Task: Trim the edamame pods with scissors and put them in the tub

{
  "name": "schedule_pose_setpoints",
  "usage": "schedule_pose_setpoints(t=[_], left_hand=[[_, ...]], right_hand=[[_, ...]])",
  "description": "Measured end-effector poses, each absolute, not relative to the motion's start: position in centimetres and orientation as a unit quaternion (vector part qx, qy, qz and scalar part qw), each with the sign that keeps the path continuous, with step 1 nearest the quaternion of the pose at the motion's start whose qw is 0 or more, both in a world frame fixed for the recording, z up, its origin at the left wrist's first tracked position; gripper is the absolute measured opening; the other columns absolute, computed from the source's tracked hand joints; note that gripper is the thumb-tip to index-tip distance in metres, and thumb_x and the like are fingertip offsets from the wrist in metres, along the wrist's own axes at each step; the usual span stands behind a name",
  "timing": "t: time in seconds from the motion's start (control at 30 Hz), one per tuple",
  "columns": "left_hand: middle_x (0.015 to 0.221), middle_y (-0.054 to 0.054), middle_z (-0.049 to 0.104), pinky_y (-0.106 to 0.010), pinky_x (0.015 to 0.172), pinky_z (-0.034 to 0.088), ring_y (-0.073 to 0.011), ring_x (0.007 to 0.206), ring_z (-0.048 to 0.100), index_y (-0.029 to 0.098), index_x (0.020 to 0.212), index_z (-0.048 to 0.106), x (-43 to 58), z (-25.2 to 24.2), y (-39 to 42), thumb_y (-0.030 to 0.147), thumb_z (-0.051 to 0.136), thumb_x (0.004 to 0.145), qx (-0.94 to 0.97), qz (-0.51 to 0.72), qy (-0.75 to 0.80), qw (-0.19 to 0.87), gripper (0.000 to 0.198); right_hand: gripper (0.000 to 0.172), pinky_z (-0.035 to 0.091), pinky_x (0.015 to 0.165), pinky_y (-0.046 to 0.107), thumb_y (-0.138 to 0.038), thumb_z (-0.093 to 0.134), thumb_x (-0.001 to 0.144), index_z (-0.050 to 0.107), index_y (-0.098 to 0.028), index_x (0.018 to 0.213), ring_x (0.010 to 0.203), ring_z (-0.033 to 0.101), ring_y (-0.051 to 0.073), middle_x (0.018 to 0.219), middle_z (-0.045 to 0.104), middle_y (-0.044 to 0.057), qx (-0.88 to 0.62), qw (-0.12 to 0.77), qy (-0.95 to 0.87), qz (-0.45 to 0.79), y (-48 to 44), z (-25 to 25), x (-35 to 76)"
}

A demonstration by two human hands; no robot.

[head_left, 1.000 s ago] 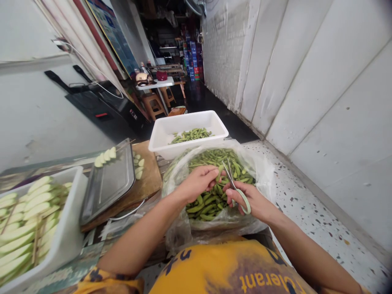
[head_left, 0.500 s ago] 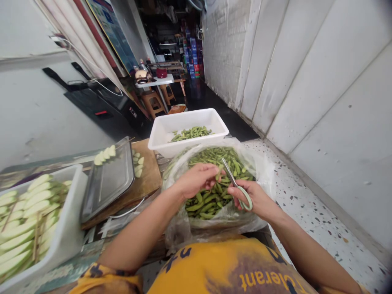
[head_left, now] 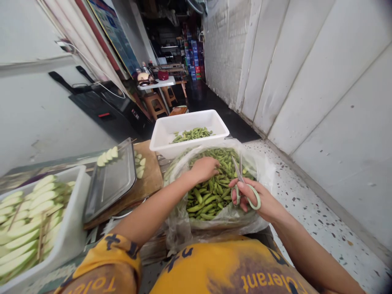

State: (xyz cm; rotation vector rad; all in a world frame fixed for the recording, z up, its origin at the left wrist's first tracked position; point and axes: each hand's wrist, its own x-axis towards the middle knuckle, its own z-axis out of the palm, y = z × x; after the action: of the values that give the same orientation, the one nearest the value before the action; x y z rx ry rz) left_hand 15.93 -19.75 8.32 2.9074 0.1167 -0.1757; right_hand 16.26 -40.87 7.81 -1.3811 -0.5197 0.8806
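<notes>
A clear plastic bag (head_left: 180, 171) full of green soybean pods (head_left: 203, 200) stands open in front of me. My left hand (head_left: 206, 168) is over the far left part of the pods, back upward and fingers curled down; what its fingertips hold, if anything, is hidden. Over the right side of the bag, my right hand (head_left: 252, 196) grips a pair of scissors (head_left: 254, 197) with pale green handles. The scissor blades are spread apart and point away from me. Beyond the bag, a white plastic tub (head_left: 190, 147) holds a smaller heap of pods.
At left, a white bin (head_left: 80, 179) holds sliced pale green vegetable on skewers. A metal tray (head_left: 110, 183) rests on a wooden board (head_left: 154, 167) with a skewer and loose slices. The white wall (head_left: 306, 90) runs along the right; a small table (head_left: 159, 83) stands farther back.
My left hand has moved forward, away from the scissors, and turned fingers-down over the pods. The scissor blades have gone from closed to spread; my right hand has shifted slightly right.
</notes>
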Motion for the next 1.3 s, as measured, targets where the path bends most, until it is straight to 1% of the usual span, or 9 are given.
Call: schedule_pose_setpoints(t=[0.2, 0.37, 0.53, 0.73, 0.8, 0.93, 1.0, 1.13, 1.3], left_hand=[[0.098, -0.01, 0.07, -0.031, 0.076, 0.046, -0.0264, 0.093, 0.063, 0.02, 0.094, 0.07, 17.3, 8.4, -19.9, 0.026, 0.067, 0.071, 0.993, -0.078, 0.024, 0.091, 0.024], [0.091, -0.006, 0.069, -0.026, 0.072, 0.044, -0.0207, 0.084, 0.062, 0.02, 0.088, 0.07, 17.3, 8.0, -19.1, 0.029, 0.069, 0.072, 0.989, -0.084, -0.027, 0.122, 0.018], [0.088, -0.005, 0.068, -0.026, 0.07, 0.041, -0.02, 0.082, 0.06, 0.018, 0.082, 0.069, 17.3, 7.7, -18.5, 0.025, 0.069, 0.071, 0.984, -0.064, -0.06, 0.154, 0.013], [0.079, -0.001, 0.067, -0.023, 0.07, 0.041, -0.0143, 0.075, 0.057, 0.016, 0.077, 0.066, 16.8, 8.1, -17.9, 0.035, 0.07, 0.07, 0.921, -0.032, -0.048, 0.384, 0.02], [0.074, 0.0, 0.065, -0.021, 0.06, 0.038, -0.0106, 0.064, 0.052, 0.016, 0.079, 0.065, 16.4, 8.4, -18.0, 0.041, 0.067, 0.073, 0.878, -0.017, 0.008, 0.479, 0.026], [0.059, 0.003, 0.055, -0.02, 0.041, 0.017, -0.0034, 0.04, 0.025, 0.015, 0.08, 0.059, 15.2, 9.3, -18.7, 0.051, 0.063, 0.074, 0.771, -0.037, 0.097, 0.628, 0.037], [0.063, 0.002, 0.056, -0.02, 0.04, 0.012, -0.0018, 0.039, 0.022, 0.014, 0.08, 0.057, 14.6, 9.9, -19.2, 0.051, 0.066, 0.072, 0.735, -0.039, 0.103, 0.669, 0.039], [0.067, 0.001, 0.06, -0.019, 0.039, 0.013, -0.0014, 0.039, 0.024, 0.014, 0.083, 0.059, 13.4, 10.6, -19.9, 0.048, 0.067, 0.071, 0.744, -0.035, 0.112, 0.658, 0.038], [0.064, 0.0, 0.063, -0.019, 0.042, 0.021, -0.0037, 0.042, 0.03, 0.014, 0.085, 0.065, 12.5, 10.9, -20.8, 0.044, 0.064, 0.075, 0.806, -0.019, 0.098, 0.583, 0.032]], right_hand=[[0.041, 0.035, 0.04, 0.019, -0.055, 0.057, 0.085, 0.058, -0.016, 0.097, 0.061, 0.055, 0.013, 0.071, 0.057, 0.002, -0.615, 0.645, -0.236, 0.387, -41.0, 7.5, 16.4], [0.04, 0.034, 0.039, 0.019, -0.055, 0.056, 0.085, 0.058, -0.016, 0.098, 0.061, 0.055, 0.013, 0.071, 0.058, 0.002, -0.622, 0.637, -0.239, 0.387, -41.1, 7.2, 16.6], [0.041, 0.036, 0.04, 0.019, -0.055, 0.057, 0.084, 0.057, -0.016, 0.096, 0.058, 0.053, 0.012, 0.069, 0.057, 0.001, -0.624, 0.638, -0.244, 0.38, -40.9, 7.2, 16.6], [0.045, 0.037, 0.039, 0.019, -0.06, 0.059, 0.08, 0.056, -0.016, 0.091, 0.057, 0.053, 0.012, 0.066, 0.056, 0.0, -0.631, 0.636, -0.233, 0.377, -40.8, 7.2, 16.6], [0.045, 0.037, 0.039, 0.019, -0.06, 0.059, 0.08, 0.055, -0.017, 0.091, 0.056, 0.053, 0.012, 0.065, 0.056, 0.0, -0.633, 0.635, -0.231, 0.378, -40.7, 7.3, 16.5], [0.045, 0.034, 0.036, 0.018, -0.061, 0.059, 0.079, 0.055, -0.017, 0.089, 0.051, 0.05, 0.011, 0.064, 0.057, -0.001, -0.641, 0.625, -0.225, 0.384, -40.3, 7.4, 16.5], [0.045, 0.033, 0.036, 0.018, -0.061, 0.06, 0.078, 0.055, -0.017, 0.086, 0.049, 0.048, 0.01, 0.063, 0.057, -0.001, -0.648, 0.617, -0.225, 0.385, -40.0, 7.5, 16.5], [0.044, 0.033, 0.036, 0.019, -0.062, 0.059, 0.079, 0.055, -0.018, 0.082, 0.047, 0.045, 0.009, 0.063, 0.057, -0.001, -0.656, 0.602, -0.253, 0.379, -39.8, 7.8, 16.5], [0.042, 0.033, 0.039, 0.02, -0.059, 0.061, 0.077, 0.055, -0.018, 0.079, 0.046, 0.045, 0.009, 0.06, 0.057, -0.002, -0.67, 0.582, -0.271, 0.373, -39.6, 8.3, 16.5]])
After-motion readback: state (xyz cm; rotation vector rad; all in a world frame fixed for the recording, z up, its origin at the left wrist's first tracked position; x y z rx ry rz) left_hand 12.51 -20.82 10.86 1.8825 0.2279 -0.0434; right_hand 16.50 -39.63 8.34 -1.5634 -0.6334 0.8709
